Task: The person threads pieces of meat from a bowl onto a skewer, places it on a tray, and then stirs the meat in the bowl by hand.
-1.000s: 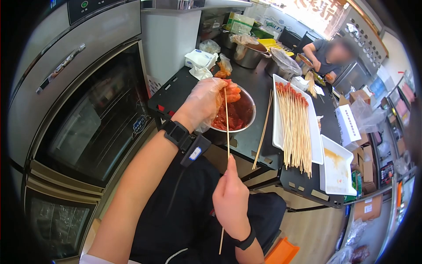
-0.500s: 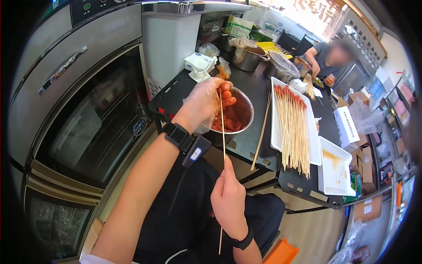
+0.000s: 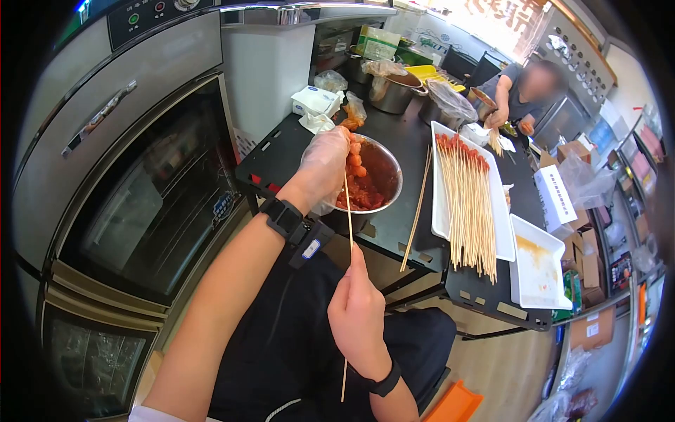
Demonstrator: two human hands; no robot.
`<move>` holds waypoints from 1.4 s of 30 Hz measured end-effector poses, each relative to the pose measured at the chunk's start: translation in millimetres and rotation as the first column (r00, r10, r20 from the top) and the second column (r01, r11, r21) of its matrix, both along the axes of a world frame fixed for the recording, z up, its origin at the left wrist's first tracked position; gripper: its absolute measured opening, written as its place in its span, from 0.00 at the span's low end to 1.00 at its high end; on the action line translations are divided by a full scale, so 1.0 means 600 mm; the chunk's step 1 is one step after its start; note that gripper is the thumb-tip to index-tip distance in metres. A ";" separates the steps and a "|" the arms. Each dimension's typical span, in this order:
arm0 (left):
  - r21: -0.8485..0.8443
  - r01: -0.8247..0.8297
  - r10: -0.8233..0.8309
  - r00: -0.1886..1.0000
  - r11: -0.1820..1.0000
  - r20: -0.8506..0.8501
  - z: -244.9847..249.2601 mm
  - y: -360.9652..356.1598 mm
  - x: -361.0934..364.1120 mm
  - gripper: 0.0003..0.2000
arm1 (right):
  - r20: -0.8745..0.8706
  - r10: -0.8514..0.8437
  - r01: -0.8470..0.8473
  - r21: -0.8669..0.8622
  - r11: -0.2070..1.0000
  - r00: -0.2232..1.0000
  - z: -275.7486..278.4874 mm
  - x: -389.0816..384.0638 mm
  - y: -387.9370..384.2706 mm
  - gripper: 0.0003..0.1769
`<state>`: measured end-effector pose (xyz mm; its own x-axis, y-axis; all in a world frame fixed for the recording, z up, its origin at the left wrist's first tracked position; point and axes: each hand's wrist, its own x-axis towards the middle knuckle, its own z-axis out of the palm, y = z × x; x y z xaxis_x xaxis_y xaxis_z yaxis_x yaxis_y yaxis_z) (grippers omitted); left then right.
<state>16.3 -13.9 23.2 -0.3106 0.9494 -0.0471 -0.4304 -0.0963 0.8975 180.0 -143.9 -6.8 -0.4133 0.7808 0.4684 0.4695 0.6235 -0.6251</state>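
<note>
My left hand (image 3: pixel 327 165), in a clear plastic glove, is closed around red, sauce-coated meat pieces (image 3: pixel 356 158) at the top of a skewer. It is over the left rim of a steel bowl (image 3: pixel 399 184) of red marinated meat (image 3: pixel 365 191). Below, my right hand (image 3: pixel 358 306) grips the thin wooden skewer (image 3: pixel 349 211) with the index finger along it; the stick's lower end sticks out beneath the fist. To the right, a white tray (image 3: pixel 439 211) holds many skewers (image 3: pixel 467 204) with red meat at their far ends. A loose skewer (image 3: pixel 419 211) lies between bowl and tray.
A second white tray (image 3: pixel 538 281) with brownish liquid stands at the table's right end. Behind the bowl are a tissue pack (image 3: pixel 316 102) and pots (image 3: pixel 394 95). Another person (image 3: pixel 524 95) works at the far end. An oven (image 3: pixel 151 190) is on my left.
Both hands have shifted slightly left with the skewer, and the right hand's fingertip is a little higher. The view has moved slightly. Both hands keep their grip.
</note>
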 end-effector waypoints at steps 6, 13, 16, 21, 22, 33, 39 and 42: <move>-0.009 0.054 -0.054 0.998 0.998 0.020 -0.002 0.001 0.004 0.14 | -0.075 -0.037 0.033 -0.054 0.998 0.997 0.002 -0.014 0.010 0.22; -0.021 0.215 -0.216 0.965 0.976 -0.149 -0.007 0.007 0.008 0.18 | -0.225 -0.040 0.031 -0.044 0.999 0.974 -0.009 0.001 0.054 0.23; -0.093 0.151 -0.169 0.955 0.984 -0.244 0.005 0.002 0.015 0.23 | -0.107 -0.236 0.195 -0.299 0.934 0.966 0.032 0.057 0.090 0.20; -0.051 0.168 -0.175 0.953 0.984 -0.247 -0.002 -0.001 0.011 0.20 | 0.066 -0.336 0.338 -0.023 0.941 0.940 0.019 0.185 0.257 0.21; -0.036 0.179 -0.182 0.956 0.983 -0.232 -0.001 0.001 0.010 0.19 | 0.143 -0.366 0.364 0.044 0.930 0.919 0.020 0.207 0.292 0.21; -0.037 0.189 -0.193 0.950 0.981 -0.244 -0.007 0.008 0.003 0.16 | 0.493 -0.586 0.340 0.503 0.795 0.643 -0.021 0.301 0.431 0.23; -0.374 0.207 -0.417 0.618 0.904 -0.667 -0.028 0.017 0.012 0.12 | 0.502 -0.296 -0.026 0.539 0.842 0.813 -0.025 0.175 0.297 0.14; -0.325 0.113 -0.322 -0.041 0.939 -0.946 -0.031 0.021 0.015 0.14 | 0.523 -0.428 0.029 0.608 0.793 0.737 -0.040 0.100 0.271 0.11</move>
